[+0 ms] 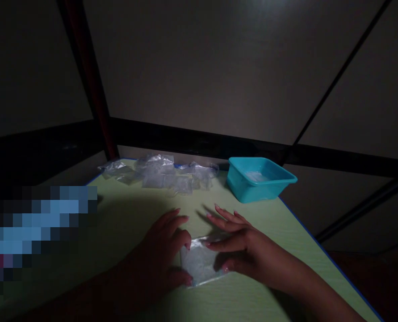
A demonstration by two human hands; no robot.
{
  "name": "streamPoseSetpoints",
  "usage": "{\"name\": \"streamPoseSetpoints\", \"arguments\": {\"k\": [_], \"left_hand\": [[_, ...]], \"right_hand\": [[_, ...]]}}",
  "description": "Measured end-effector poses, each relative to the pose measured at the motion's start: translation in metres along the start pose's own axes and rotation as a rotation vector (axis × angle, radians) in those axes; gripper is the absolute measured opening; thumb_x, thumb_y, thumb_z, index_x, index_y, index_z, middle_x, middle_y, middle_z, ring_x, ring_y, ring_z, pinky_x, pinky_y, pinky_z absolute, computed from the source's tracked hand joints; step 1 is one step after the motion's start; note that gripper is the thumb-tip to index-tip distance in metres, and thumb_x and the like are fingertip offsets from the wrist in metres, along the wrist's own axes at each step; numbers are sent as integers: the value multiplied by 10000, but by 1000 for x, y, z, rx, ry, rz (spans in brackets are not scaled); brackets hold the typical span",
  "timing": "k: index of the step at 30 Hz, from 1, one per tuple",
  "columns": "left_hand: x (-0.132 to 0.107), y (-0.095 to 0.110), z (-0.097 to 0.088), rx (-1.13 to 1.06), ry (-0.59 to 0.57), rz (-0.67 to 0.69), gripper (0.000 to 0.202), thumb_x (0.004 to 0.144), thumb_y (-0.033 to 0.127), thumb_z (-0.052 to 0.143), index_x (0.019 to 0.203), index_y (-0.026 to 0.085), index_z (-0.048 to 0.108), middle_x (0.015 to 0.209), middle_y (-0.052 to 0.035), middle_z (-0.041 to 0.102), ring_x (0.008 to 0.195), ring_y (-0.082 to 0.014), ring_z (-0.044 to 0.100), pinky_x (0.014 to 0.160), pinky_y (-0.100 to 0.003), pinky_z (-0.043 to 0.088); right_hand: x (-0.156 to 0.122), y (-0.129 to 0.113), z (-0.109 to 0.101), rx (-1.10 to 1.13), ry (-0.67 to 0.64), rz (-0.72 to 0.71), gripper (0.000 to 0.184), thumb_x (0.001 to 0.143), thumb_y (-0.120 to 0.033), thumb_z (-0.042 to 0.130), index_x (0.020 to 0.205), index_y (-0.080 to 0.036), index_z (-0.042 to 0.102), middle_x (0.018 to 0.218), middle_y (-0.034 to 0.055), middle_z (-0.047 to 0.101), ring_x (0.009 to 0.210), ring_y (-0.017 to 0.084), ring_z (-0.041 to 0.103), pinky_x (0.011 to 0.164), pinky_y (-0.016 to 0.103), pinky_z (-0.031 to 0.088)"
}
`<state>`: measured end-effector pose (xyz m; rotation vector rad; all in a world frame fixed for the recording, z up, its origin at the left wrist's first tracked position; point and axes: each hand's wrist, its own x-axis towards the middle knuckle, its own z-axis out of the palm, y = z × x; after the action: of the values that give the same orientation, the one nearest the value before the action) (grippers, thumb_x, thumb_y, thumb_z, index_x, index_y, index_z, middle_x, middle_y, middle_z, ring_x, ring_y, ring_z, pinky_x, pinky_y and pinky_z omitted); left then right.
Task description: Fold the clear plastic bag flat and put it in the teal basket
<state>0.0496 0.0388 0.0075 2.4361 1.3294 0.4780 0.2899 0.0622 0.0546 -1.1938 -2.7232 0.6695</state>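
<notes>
A small flat clear plastic bag lies on the pale green table, its surface shiny and wrinkled. At its left edge is my left hand, thumb by the near corner and forefinger bent by the far one, with a wide gap between them. My right hand reaches over the bag's right side. Its fingers are spread, with some fingertips and the thumb resting on or just above the plastic. Part of the bag's right end is hidden beneath this hand. Whether anything is inside the bag I cannot tell.
Several clear plastic bags lie in a loose heap at the back of the table. A turquoise plastic basin stands at the back right with something whitish inside. Dark panelled walls rise behind. A blurred-out patch covers the left side.
</notes>
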Motion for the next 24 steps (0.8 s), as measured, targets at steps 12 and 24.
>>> {"name": "streamPoseSetpoints", "arguments": {"k": [12, 24], "left_hand": [[0, 0, 3, 29, 59, -38, 607, 519, 681, 636, 903, 220, 542, 1336, -84, 347, 1285, -340, 138, 988, -475, 235], [1, 3, -11, 22, 155, 7, 147, 765, 318, 551, 871, 219, 523, 1240, -62, 433, 1234, -284, 236, 961, -452, 282]], "right_hand": [[-1, 20, 3, 12, -38, 49, 651, 655, -496, 662, 1250, -377, 427, 1451, -18, 172, 1338, 253, 18, 1053, 497, 51], [-7, 30, -3, 63, -194, 117, 850, 636, -560, 654, 1340, -401, 205, 1461, 0, -57, 1317, 295, -106, 1022, 552, -59]]}}
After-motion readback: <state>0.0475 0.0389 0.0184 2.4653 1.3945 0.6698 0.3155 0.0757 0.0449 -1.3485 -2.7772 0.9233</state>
